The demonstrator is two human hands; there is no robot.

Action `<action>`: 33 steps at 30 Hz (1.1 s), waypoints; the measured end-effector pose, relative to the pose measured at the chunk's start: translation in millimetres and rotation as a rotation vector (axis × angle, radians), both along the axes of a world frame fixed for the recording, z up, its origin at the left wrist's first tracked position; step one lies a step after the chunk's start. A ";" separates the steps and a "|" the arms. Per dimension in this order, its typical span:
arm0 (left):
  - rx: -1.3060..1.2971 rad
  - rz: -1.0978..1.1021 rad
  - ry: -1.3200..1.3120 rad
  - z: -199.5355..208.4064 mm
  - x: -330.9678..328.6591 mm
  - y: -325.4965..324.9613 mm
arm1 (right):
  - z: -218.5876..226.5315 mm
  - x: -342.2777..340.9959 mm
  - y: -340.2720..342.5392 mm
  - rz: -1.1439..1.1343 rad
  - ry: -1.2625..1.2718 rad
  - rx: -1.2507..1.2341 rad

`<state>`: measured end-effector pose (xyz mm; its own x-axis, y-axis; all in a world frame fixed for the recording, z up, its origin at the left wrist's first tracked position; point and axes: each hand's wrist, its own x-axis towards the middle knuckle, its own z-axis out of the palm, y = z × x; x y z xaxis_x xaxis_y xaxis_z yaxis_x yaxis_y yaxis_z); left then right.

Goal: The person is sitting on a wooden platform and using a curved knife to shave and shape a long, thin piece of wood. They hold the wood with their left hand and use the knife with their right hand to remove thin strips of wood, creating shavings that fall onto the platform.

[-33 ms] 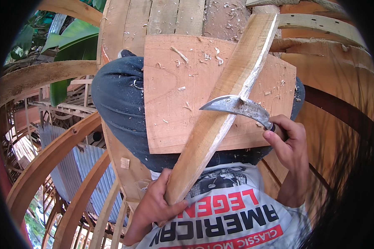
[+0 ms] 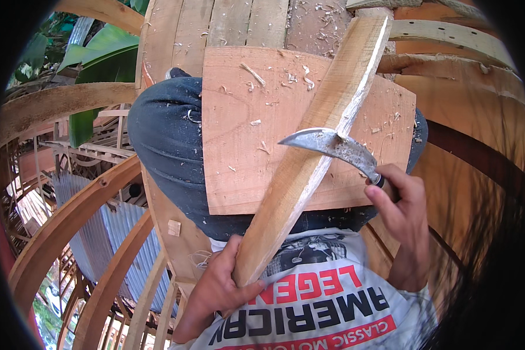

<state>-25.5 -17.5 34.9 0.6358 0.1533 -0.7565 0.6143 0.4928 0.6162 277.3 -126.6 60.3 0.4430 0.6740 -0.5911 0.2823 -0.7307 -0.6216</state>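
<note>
Plank (image 2: 284, 197): likely stiff, hefty; grip low | left hand (image 2: 223, 283): clasped round lower end | right hand (image 2: 403, 204): curled round knife (image 2: 356, 154) at handle

So the long, straight, light-brown wooden plank (image 2: 291, 184) sits slanted over a flat pinkish wooden board (image 2: 239, 169), far end off to the right, near end down by the shirt, with a rough, pale strip all along its right edge. The curved, hook-shaped grey metal knife (image 2: 338, 144) lies crosswise over the plank's middle, blade kinda blotchy, tip pointing left, bulging side facing away from the wearer.
</note>
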 end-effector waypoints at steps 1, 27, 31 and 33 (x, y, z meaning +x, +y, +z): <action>-0.007 -0.007 -0.009 -5.3 2.6 0.1 | -0.1 -15.6 -4.5 0.048 -0.082 0.073; -0.190 0.001 0.115 11.7 17.7 12.8 | -4.9 -5.5 -2.3 0.035 -0.125 0.200; -0.190 0.003 0.165 15.9 21.5 14.2 | -4.8 -12.0 -11.8 0.064 -0.208 0.181; -0.173 -0.003 0.169 14.4 21.8 11.4 | -10.8 -10.4 -11.4 -0.003 -0.196 0.213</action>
